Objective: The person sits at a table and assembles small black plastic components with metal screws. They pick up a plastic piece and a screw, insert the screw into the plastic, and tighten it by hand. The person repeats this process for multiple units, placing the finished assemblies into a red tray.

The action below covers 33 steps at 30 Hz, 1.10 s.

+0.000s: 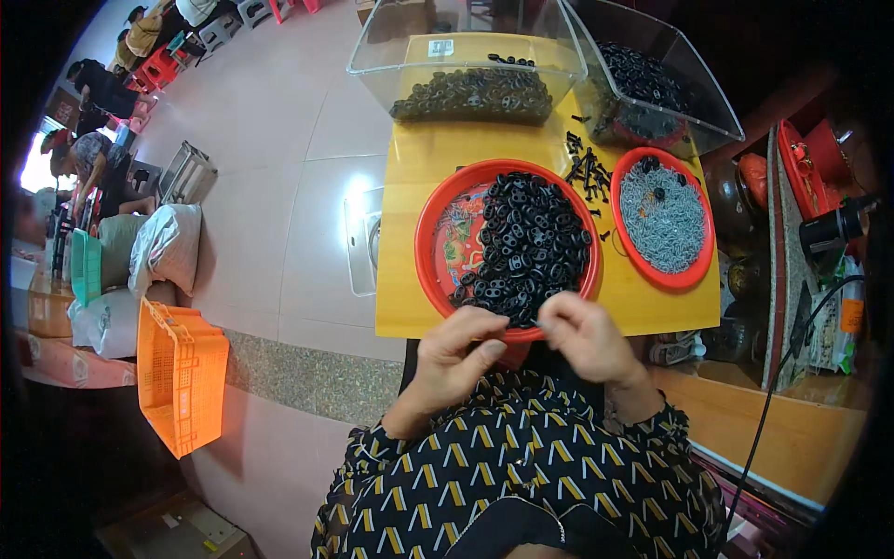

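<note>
Left hand [461, 354] and right hand [587, 337] pinched narrow at near rim of red basin [423, 256]; contents too small to tell. Staying above black parts [531, 233] likely caught drops.

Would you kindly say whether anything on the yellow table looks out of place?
Yes: slim black pieces lie loose on the yellow table, outside any container, left of the right red tray. A few black bits also sit oddly among that tray's silvery pieces.
</note>
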{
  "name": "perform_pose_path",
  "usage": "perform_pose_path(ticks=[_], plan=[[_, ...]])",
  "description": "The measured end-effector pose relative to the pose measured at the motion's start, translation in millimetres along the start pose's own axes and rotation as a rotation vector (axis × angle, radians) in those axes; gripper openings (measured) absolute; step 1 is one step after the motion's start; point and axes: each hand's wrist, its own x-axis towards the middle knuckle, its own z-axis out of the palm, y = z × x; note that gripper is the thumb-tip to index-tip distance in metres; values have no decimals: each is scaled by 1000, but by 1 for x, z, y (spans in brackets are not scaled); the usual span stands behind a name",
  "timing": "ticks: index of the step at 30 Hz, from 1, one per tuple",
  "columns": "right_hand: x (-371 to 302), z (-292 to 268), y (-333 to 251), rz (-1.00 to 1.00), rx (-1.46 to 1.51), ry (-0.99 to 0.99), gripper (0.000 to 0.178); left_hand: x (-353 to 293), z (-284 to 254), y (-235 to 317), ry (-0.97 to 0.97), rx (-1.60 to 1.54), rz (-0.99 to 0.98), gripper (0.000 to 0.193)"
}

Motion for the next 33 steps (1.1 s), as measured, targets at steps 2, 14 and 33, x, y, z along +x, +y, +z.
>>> perform_pose_path(ticks=[2, 14, 33], plan=[[5, 18, -1, 24, 116, -124, 6, 0, 4, 1, -6, -36, 46, 13], [16, 36, -3, 287, 605, -232, 12, -2, -3, -15, 64, -88, -26, 11], [106, -9, -10, -623, -1131, 54, 12, 1, -18, -31, 177, -77, -28, 4]])
